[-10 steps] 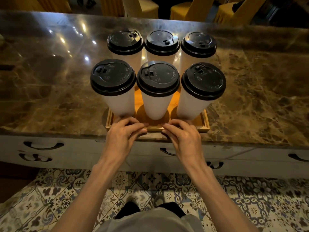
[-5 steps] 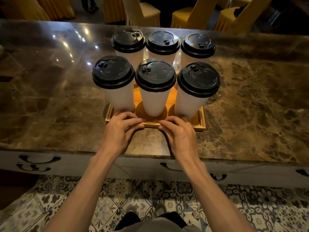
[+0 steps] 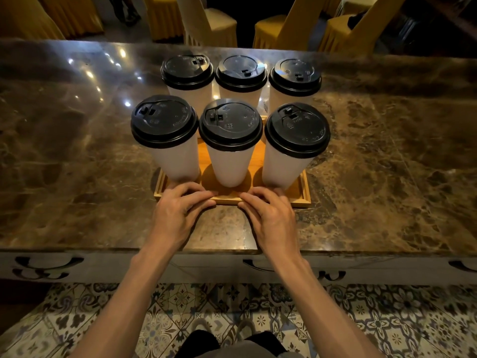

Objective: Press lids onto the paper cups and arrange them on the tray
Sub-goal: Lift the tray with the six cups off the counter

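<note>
The tray (image 3: pixel 300 202) touches left hand (image 3: pixel 178 215) and right hand (image 3: pixel 271 219).

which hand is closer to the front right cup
Right. The right hand rests on the near rim of the wooden tray, beside the front right cup; the left hand rests farther along, below the front left cup.

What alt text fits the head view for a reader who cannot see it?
The left hand and right hand rest their fingers on the near rim of a wooden tray holding six white paper cups with black lids, two rows of three, on a brown marble counter. Yellow-covered chairs stand beyond it.
</note>
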{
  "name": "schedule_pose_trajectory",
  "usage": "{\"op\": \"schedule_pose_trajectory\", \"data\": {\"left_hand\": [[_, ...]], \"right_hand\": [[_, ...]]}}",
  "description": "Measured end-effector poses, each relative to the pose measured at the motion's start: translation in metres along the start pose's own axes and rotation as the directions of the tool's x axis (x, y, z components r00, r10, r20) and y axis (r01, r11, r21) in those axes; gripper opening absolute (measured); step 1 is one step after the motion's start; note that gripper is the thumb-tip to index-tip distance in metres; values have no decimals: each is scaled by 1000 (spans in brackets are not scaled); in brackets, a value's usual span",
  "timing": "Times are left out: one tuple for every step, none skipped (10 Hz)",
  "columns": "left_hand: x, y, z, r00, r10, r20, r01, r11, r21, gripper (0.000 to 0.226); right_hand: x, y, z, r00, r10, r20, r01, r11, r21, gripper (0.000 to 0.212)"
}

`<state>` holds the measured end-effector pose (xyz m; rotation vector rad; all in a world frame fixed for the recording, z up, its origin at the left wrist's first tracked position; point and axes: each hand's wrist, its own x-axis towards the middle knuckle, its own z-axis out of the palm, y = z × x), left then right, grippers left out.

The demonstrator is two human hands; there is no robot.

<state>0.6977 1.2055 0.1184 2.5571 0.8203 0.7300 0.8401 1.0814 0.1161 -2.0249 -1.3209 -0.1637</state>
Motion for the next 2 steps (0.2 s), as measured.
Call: {"op": "schedule_pose_trajectory", "data": {"left_hand": [[4,1,-5,999,26,-41,-27,1000,-13,21],[-6,5,-9,991,68,-117,-79,993,-86,25]], "right_hand": [[-1,-5,-9,1000,-3,9,2,1000,30,26],[-7,-4,-27,997,-39,-72,48,991,128,27]]}}
